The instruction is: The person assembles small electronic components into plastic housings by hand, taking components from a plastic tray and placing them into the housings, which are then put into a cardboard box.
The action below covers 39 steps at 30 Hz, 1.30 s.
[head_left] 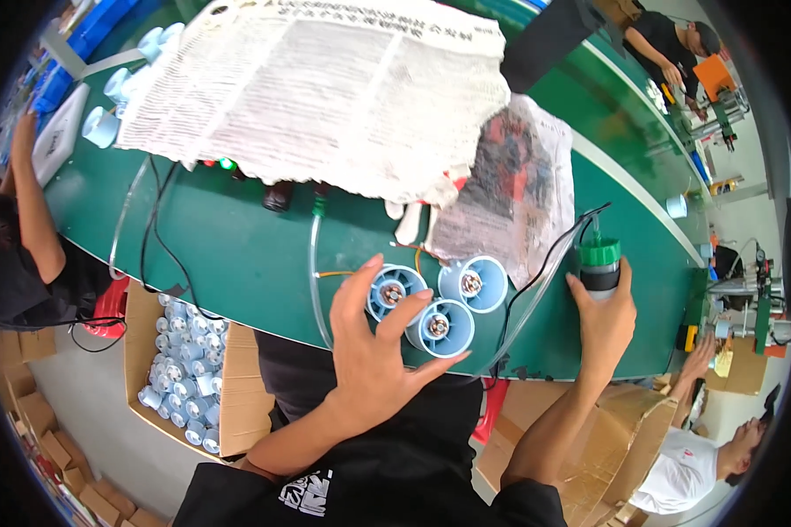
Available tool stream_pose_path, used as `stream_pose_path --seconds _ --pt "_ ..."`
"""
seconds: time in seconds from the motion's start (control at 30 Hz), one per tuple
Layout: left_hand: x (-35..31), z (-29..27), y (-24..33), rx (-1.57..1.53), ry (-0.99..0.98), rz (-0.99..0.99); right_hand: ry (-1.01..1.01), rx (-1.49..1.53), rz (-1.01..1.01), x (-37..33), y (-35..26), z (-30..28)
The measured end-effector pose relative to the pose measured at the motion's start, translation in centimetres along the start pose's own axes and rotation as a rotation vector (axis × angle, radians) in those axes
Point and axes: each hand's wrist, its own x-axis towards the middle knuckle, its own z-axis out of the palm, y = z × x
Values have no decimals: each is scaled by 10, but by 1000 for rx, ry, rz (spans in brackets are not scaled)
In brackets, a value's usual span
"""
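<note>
The 2 hands are well apart. The left hand (373, 360) spreads its fingers over the left cup (385, 303) and the near cup (453, 332); whether it grips either, I cannot tell. A right cup (492, 285) sits just beside them, so 3 light blue cups cluster at the near edge of the green bench (228, 237), their finned insides facing up around metal cores. The right hand (608, 316) is clamped around a dark canister (599, 280) with a green cap (600, 254), right of the cups. On the far side lies a large newspaper sheet (325, 97); a clear tube (314, 263) runs out from under it toward the near edge. Near left, a cardboard box (244, 395) holds many light blue pieces (185, 369).
</note>
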Motion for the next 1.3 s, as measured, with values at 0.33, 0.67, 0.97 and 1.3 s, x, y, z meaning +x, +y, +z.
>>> stream_pose_path --seconds 0.33,0.67,0.97,1.3 --pt "3 -23 3 -100 -116 -49 9 -111 -246 -4 11 -8" --pt "13 -35 -1 -264 -69 -94 -327 850 -1108 63 -297 -34" --pt "15 -32 -3 -142 -143 -137 353 45 -1747 60 -439 59" --pt "16 -32 -5 -171 -126 -140 723 -39 -1859 70 -433 73"
